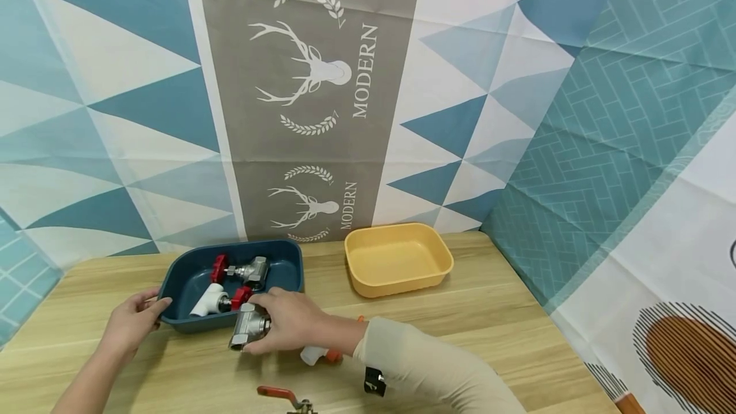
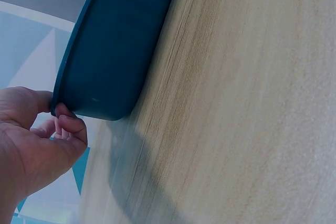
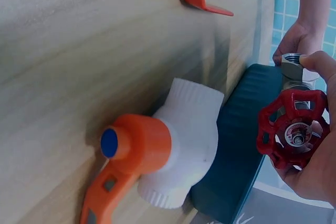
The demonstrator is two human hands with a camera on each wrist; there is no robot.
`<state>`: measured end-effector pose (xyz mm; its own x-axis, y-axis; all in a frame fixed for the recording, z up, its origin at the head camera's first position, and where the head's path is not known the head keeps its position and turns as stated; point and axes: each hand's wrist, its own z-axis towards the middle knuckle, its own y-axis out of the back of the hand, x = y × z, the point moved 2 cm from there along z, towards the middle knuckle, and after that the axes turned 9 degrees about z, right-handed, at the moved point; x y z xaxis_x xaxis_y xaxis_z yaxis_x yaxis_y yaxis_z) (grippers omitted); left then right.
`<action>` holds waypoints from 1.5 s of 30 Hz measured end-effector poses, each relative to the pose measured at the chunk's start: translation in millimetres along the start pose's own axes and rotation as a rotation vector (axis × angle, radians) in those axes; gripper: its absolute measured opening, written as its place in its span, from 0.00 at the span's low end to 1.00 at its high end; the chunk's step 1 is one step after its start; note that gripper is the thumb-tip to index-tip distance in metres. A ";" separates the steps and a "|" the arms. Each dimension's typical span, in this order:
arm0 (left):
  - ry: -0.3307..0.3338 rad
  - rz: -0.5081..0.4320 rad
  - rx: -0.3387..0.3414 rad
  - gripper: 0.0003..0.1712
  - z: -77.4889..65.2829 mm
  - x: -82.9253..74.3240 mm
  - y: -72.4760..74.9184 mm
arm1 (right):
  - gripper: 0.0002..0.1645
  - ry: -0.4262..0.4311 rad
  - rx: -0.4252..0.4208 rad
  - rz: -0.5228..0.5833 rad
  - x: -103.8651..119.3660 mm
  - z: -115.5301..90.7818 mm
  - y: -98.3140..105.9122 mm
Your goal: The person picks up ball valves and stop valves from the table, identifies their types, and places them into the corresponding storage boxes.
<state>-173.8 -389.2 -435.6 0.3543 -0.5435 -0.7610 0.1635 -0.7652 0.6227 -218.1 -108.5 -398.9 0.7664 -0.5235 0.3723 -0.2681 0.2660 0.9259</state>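
My left hand (image 1: pixel 133 324) pinches the left rim of a dark blue bin (image 1: pixel 198 323); the left wrist view shows thumb and fingers on the corner of the bin (image 2: pixel 115 45). In my right hand (image 1: pixel 293 321) is a metal valve (image 1: pixel 248 326), held over the table just in front of the bin. Its red handwheel (image 3: pixel 296 129) shows in the right wrist view. Inside the bin lie a metal valve (image 1: pixel 253 271) with a red handwheel and a white plastic valve (image 1: pixel 209 299) with a red handle.
A white valve (image 3: pixel 186 135) with an orange handle lies on the table beneath my right forearm. Nearer the front is a valve with a red lever (image 1: pixel 277 392). A yellow bin (image 1: pixel 397 257) stands at the back right, near the patterned wall cloth (image 1: pixel 460 114).
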 end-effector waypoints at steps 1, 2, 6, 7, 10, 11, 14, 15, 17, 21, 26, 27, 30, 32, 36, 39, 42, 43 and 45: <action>0.000 0.001 -0.001 0.36 0.1 0.2 -0.1 | 0.44 -0.004 -0.005 -0.002 -0.4 0.4 0.8; 0.000 0.001 -0.003 0.36 0.4 0.3 0.0 | 0.44 -0.008 -0.011 -0.003 -0.8 0.9 1.3; 0.001 0.004 -0.003 0.36 1.5 1.1 0.2 | 0.44 -0.032 -0.027 -0.018 -2.3 2.2 2.5; 0.001 0.004 -0.002 0.36 1.6 1.4 0.2 | 0.44 -0.035 -0.029 -0.021 -2.4 2.4 2.7; -0.004 0.002 0.000 0.36 1.8 2.3 -0.1 | 0.44 -0.040 -0.031 -0.027 -3.1 2.5 3.4; -0.005 0.001 0.001 0.36 1.7 2.5 -0.2 | 0.44 -0.039 -0.031 -0.027 -3.1 2.5 3.7; -0.011 -0.001 -0.001 0.36 0.9 2.7 -0.8 | 0.45 -0.033 -0.038 -0.035 -3.3 2.9 5.0; -0.013 -0.001 0.000 0.36 0.6 2.6 -1.1 | 0.45 -0.033 -0.042 -0.037 -3.4 3.1 5.4; -0.014 -0.004 -0.001 0.36 0.2 2.7 -1.4 | 0.45 -0.031 -0.049 -0.044 -3.6 4.3 6.0; -0.009 -0.010 -0.003 0.35 -0.1 2.6 -2.1 | 0.45 -0.034 -0.060 -0.045 -4.2 6.8 7.7; -0.009 -0.011 -0.005 0.36 -0.2 2.7 -2.1 | 0.46 -0.060 -0.071 -0.029 -5.8 10.2 10.7; -0.011 -0.011 -0.005 0.36 -0.2 2.8 -2.1 | 0.46 -0.069 -0.076 -0.022 -6.1 11.0 11.4; -0.021 -0.013 -0.007 0.36 -0.5 3.3 -1.8 | 0.46 -0.089 -0.103 -0.009 -7.3 13.4 14.0; -0.029 -0.015 -0.008 0.36 -0.8 3.8 -1.4 | 0.46 -0.098 -0.123 -0.004 -8.1 15.1 15.5; -0.042 -0.021 -0.013 0.36 -1.2 4.3 -0.7 | 0.45 -0.119 -0.148 0.005 -10.4 18.7 17.6; -0.048 -0.022 -0.015 0.36 -1.4 5.1 -1.0 | 0.45 -0.142 -0.159 0.026 -13.1 21.5 18.1; -0.047 -0.020 -0.016 0.36 -1.2 6.1 -1.9 | 0.45 -0.167 -0.177 0.045 -16.6 24.6 18.5; -0.048 -0.019 -0.018 0.35 -1.2 6.4 -2.3 | 0.44 -0.175 -0.183 0.044 -17.9 25.8 18.6; -0.047 -0.019 -0.019 0.35 -1.1 6.6 -2.6 | 0.44 -0.190 -0.196 0.043 -20.0 28.4 19.5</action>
<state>-170.8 -390.4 -442.1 0.3077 -0.5446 -0.7802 0.1872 -0.7693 0.6108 -255.1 -115.9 -386.5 0.6281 -0.6461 0.4337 -0.1656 0.4336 0.8858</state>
